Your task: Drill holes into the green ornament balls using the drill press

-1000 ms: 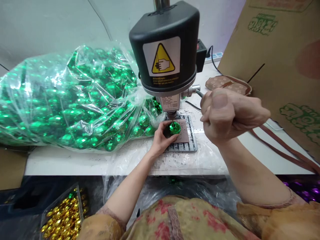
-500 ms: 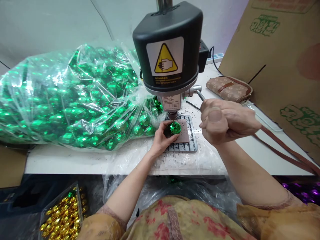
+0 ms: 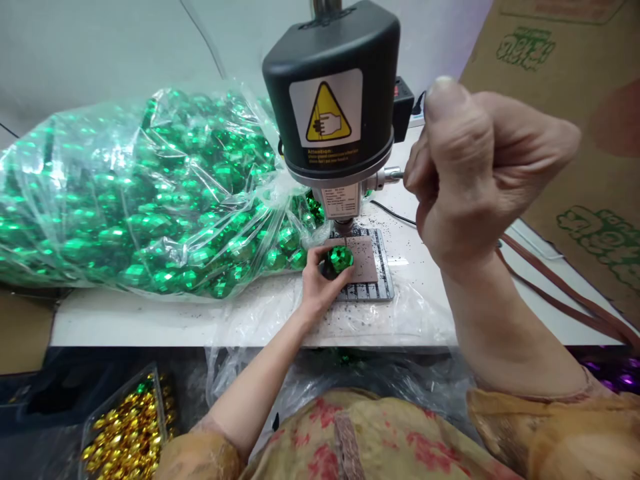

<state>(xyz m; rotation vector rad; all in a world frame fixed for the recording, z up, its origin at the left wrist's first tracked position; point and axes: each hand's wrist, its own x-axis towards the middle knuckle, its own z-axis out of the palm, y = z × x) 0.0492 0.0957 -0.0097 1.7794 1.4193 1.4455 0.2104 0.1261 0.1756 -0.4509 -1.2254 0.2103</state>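
My left hand (image 3: pixel 320 283) is closed round a shiny green faceted ball (image 3: pixel 342 258), thumb at its near side and fingers at its far side. The ball sits over the pinkish pad (image 3: pixel 366 260) on the slotted metal base (image 3: pixel 384 283) of a small black-topped drill press (image 3: pixel 330 100). Above the ball is the chuck (image 3: pixel 344 225). My right hand (image 3: pixel 480 167), a closed fist raised at the right, grips the press's feed lever, of which only the hub end (image 3: pixel 393 175) shows; the fist hides the rest.
A big clear bag of green balls (image 3: pixel 165 207) fills the table's left side. Dark shavings dot the white table (image 3: pixel 150 320). A cardboard box (image 3: pixel 565 153) and brown strap (image 3: pixel 560 287) are at the right. Below stand a tray of gold balls (image 3: pixel 125 427) and purple balls (image 3: pixel 625 380).
My right hand has risen with the lever, now covering the patterned pouch. The ball in my left hand has shifted slightly left, out from under the drill bit.
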